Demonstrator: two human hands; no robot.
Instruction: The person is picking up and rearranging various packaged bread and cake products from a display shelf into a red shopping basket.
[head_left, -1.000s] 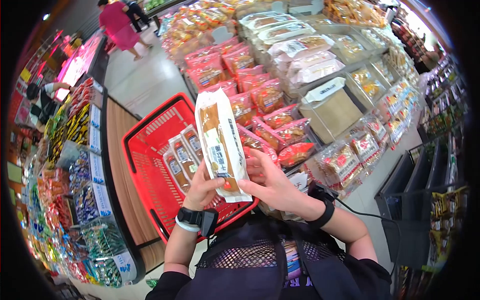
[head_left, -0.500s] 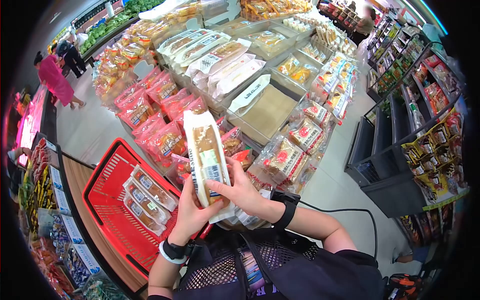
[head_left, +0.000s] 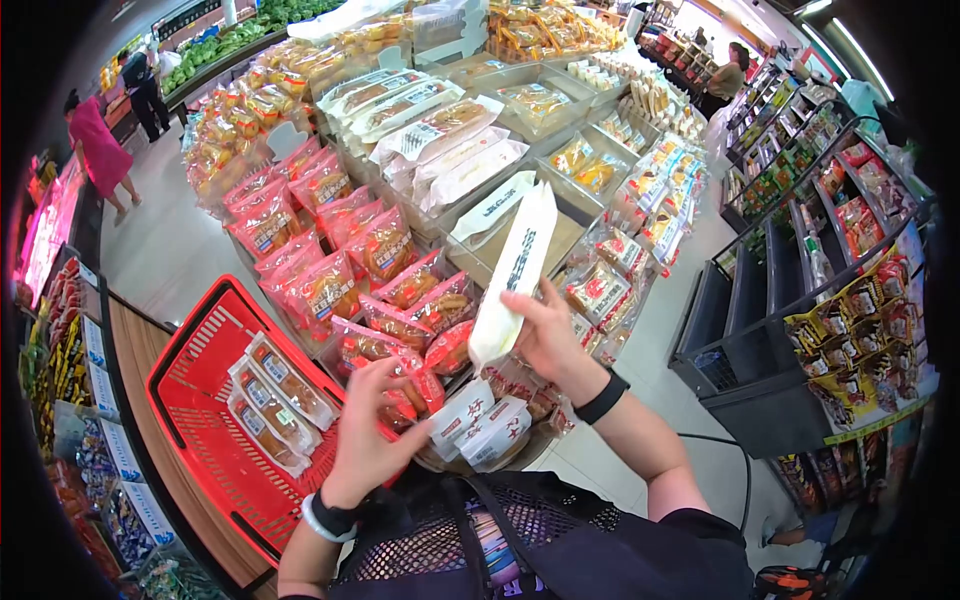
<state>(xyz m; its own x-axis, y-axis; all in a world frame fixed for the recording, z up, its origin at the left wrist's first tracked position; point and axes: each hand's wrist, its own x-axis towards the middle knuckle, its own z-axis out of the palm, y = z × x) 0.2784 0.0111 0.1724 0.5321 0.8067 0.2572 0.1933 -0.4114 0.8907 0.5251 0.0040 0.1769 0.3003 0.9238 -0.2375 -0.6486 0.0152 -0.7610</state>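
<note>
A long white bread package (head_left: 518, 270) is held up and tilted by my right hand (head_left: 548, 325), its printed side edge toward me, above the display bins. My left hand (head_left: 375, 425) is empty, its fingers apart and slightly curled, over the red snack packets (head_left: 405, 350) and beside white-labelled packs (head_left: 485, 425). Several similar bread packages (head_left: 275, 400) lie in the red basket (head_left: 190, 400) at the left. One white package (head_left: 492, 210) lies in the grey bin behind the held one.
More white bread packages (head_left: 435, 130) lie at the display's middle, with bagged buns (head_left: 240, 130) behind. Dark shelving (head_left: 740, 370) with yellow snack bags (head_left: 860, 330) stands right. A wooden-edged shelf (head_left: 140, 370) runs left. Two people are at the far left, one at the upper right.
The bread package has moved right and up, turned onto its white side, in my right hand only. My left hand has let go and opened.
</note>
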